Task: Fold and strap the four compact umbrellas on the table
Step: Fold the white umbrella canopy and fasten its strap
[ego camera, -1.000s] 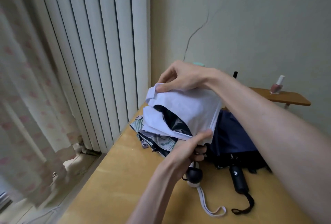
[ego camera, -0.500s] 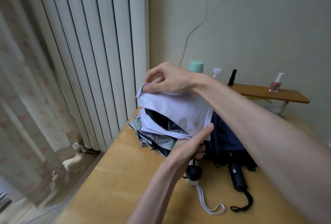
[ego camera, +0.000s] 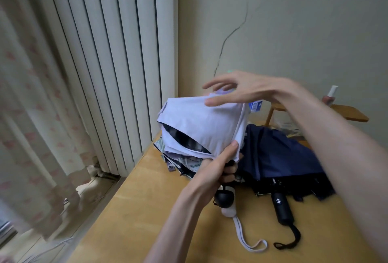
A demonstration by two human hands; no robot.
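Note:
My left hand (ego camera: 218,167) grips a white compact umbrella (ego camera: 199,124) low on its gathered canopy, thumb pressed on the cloth. The canopy has a black lining and stands raised above the table (ego camera: 147,206). Its white handle (ego camera: 228,210) with a white wrist loop points toward me. My right hand (ego camera: 237,90) hovers over the top of the canopy, fingers spread and straight, the thumb touching the cloth. A navy umbrella (ego camera: 279,153) with a black handle (ego camera: 282,210) lies loose to the right. A patterned umbrella (ego camera: 180,161) lies under the white one.
White vertical blinds (ego camera: 109,56) and a patterned curtain (ego camera: 27,105) hang on the left beside the table edge. A small wooden shelf (ego camera: 346,113) at the back right carries a nail polish bottle (ego camera: 329,96). A cracked wall stands behind.
My right hand has let go of the canopy's top corner, moved right and opened its fingers. The white canopy has dropped slightly. My left hand keeps its grip.

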